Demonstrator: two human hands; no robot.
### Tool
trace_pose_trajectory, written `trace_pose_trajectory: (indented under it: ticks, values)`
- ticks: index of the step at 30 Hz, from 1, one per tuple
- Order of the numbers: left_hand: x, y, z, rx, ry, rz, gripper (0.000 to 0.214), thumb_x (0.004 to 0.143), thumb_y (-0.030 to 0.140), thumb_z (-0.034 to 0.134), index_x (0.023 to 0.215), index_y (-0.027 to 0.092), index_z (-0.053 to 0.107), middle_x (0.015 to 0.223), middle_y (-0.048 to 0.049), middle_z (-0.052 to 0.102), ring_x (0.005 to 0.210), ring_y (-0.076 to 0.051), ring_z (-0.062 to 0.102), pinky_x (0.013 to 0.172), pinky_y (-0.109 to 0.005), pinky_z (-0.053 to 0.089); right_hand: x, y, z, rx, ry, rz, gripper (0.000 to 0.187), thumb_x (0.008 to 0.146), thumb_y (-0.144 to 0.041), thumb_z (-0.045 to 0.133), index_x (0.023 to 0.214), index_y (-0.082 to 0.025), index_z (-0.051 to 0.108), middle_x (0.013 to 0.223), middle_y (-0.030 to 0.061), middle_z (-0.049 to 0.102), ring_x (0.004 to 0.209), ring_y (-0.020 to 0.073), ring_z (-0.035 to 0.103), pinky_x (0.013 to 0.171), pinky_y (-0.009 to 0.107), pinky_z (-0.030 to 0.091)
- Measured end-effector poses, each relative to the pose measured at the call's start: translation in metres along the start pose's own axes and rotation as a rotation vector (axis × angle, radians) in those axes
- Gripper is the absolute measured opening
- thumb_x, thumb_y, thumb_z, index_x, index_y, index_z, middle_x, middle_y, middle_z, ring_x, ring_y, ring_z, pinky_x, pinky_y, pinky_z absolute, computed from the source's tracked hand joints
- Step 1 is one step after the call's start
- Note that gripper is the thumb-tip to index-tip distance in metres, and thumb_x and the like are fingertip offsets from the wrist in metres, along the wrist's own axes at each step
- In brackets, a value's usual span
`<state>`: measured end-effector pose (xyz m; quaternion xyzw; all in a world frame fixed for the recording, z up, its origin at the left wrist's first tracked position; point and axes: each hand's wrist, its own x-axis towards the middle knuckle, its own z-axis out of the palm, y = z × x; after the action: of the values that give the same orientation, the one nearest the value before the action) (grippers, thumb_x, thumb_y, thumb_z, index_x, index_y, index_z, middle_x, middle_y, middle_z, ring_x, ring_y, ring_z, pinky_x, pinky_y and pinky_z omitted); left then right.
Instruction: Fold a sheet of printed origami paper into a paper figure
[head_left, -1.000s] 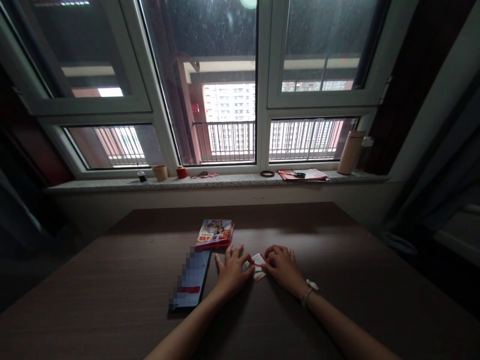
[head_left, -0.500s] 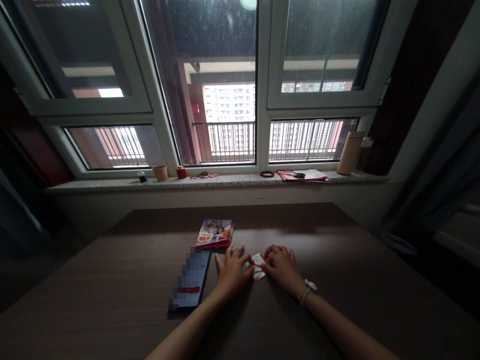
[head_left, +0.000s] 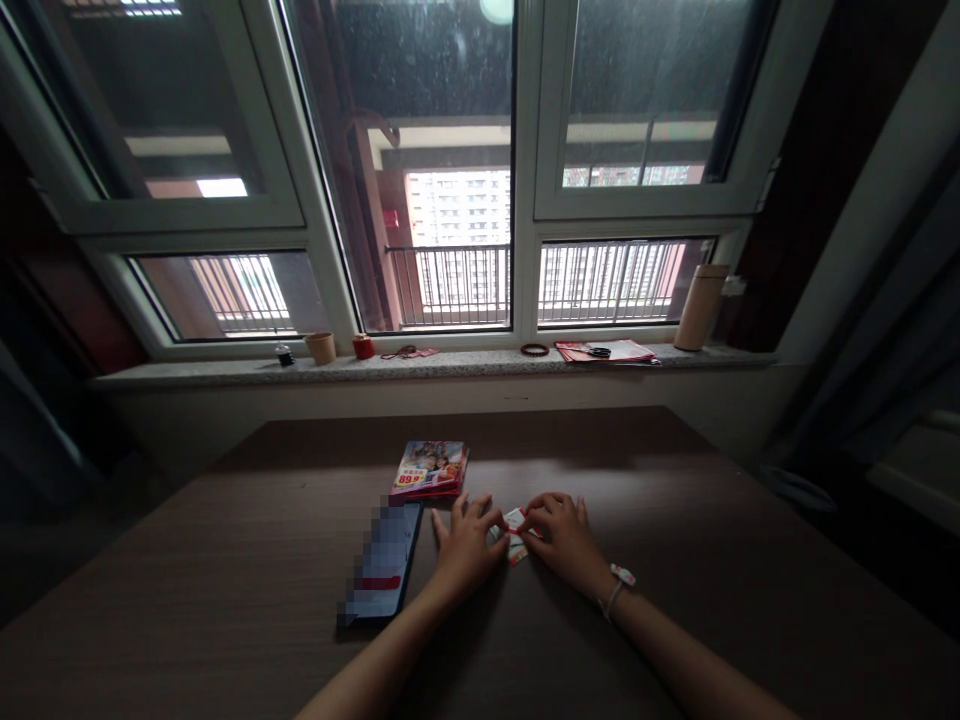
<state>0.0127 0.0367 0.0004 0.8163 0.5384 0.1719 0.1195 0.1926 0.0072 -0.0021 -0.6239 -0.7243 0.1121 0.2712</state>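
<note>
A small piece of folded printed paper (head_left: 517, 549), white with red edges, lies on the table between my hands. My left hand (head_left: 469, 545) pinches its left side with thumb and index finger, while its other fingers spread on the tabletop. Thumb and fingertips of my right hand (head_left: 564, 535) close on the paper's upper right part. The fingertips cover much of the paper. Left of my left hand rests a smartphone (head_left: 386, 560) with a lit, partly blurred screen. Just beyond that hand is a stack of colourful flyers (head_left: 430, 468).
The brown table (head_left: 225, 560) reaches toward a stone windowsill (head_left: 465, 363). On the sill stand a tan cup (head_left: 321, 348), a red jar (head_left: 363, 346), a bracelet (head_left: 535, 350), papers with scissors (head_left: 599, 351) on top, and a beige flask (head_left: 701, 308).
My right fingertips have shifted slightly left over the paper, closer to my left fingertips. The phone and flyers stay where they were.
</note>
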Motion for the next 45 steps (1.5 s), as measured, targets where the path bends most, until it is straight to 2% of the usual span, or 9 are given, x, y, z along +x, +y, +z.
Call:
trace_pose_trajectory:
  ticks: [5, 10, 18, 33, 37, 40, 45]
  values:
    - [0.0, 0.002, -0.004, -0.013, -0.022, -0.02, 0.016, 0.083, 0.041, 0.057, 0.094, 0.034, 0.066, 0.143, 0.0042, 0.047, 0.14, -0.033, 0.023, 0.103, -0.075, 0.001, 0.002, -0.004, 0.001, 0.031, 0.0, 0.053, 0.017, 0.083, -0.043, 0.061, 0.083, -0.029, 0.069, 0.109, 0.0013, 0.06, 0.115, 0.0247, 0.045, 0.109, 0.06, 0.01]
    - [0.002, 0.002, -0.003, -0.024, -0.021, -0.039, 0.016, 0.082, 0.04, 0.058, 0.094, 0.034, 0.066, 0.143, 0.0045, 0.047, 0.14, -0.032, 0.024, 0.104, -0.074, 0.0, 0.004, -0.004, 0.003, 0.036, -0.001, 0.086, 0.014, 0.082, -0.042, 0.064, 0.083, -0.029, 0.07, 0.109, 0.0018, 0.06, 0.115, 0.025, 0.044, 0.109, 0.059, 0.011]
    - [0.004, 0.005, -0.003, -0.069, 0.0, -0.077, 0.013, 0.082, 0.041, 0.057, 0.087, 0.034, 0.067, 0.141, 0.008, 0.05, 0.139, -0.032, 0.026, 0.105, -0.073, 0.001, 0.005, -0.002, 0.005, 0.072, 0.037, 0.087, 0.012, 0.081, -0.04, 0.065, 0.078, -0.029, 0.07, 0.106, 0.0, 0.061, 0.112, 0.0241, 0.046, 0.109, 0.059, 0.011]
    - [0.003, 0.006, 0.0, -0.028, 0.046, -0.064, 0.012, 0.084, 0.038, 0.057, 0.087, 0.034, 0.068, 0.139, 0.007, 0.052, 0.136, -0.032, 0.03, 0.105, -0.074, 0.006, 0.004, -0.003, 0.005, 0.091, 0.053, 0.079, 0.014, 0.083, -0.04, 0.063, 0.077, -0.029, 0.07, 0.105, 0.0001, 0.062, 0.112, 0.0242, 0.046, 0.11, 0.059, 0.011]
    - [-0.003, 0.007, -0.004, 0.03, 0.06, 0.015, 0.014, 0.086, 0.035, 0.058, 0.092, 0.033, 0.07, 0.139, 0.0036, 0.052, 0.134, -0.032, 0.034, 0.108, -0.071, 0.007, 0.004, -0.003, 0.004, 0.075, 0.044, 0.082, 0.014, 0.082, -0.04, 0.064, 0.077, -0.029, 0.07, 0.105, 0.0004, 0.062, 0.112, 0.0242, 0.046, 0.11, 0.058, 0.011]
    - [-0.006, 0.003, -0.01, 0.064, 0.075, 0.13, 0.016, 0.087, 0.038, 0.058, 0.097, 0.036, 0.071, 0.141, 0.0028, 0.051, 0.137, -0.031, 0.031, 0.111, -0.068, 0.0, 0.003, -0.004, 0.004, 0.066, 0.039, 0.084, 0.014, 0.083, -0.04, 0.063, 0.078, -0.029, 0.07, 0.106, 0.0006, 0.062, 0.112, 0.0242, 0.046, 0.11, 0.057, 0.011]
    - [-0.006, -0.007, -0.013, 0.065, 0.076, 0.159, 0.022, 0.083, 0.037, 0.066, 0.104, 0.042, 0.07, 0.139, 0.0026, 0.052, 0.135, -0.031, 0.034, 0.111, -0.069, 0.004, 0.004, -0.003, 0.004, 0.072, 0.031, 0.083, 0.016, 0.084, -0.041, 0.061, 0.079, -0.029, 0.071, 0.106, 0.0011, 0.062, 0.112, 0.024, 0.046, 0.11, 0.056, 0.01]
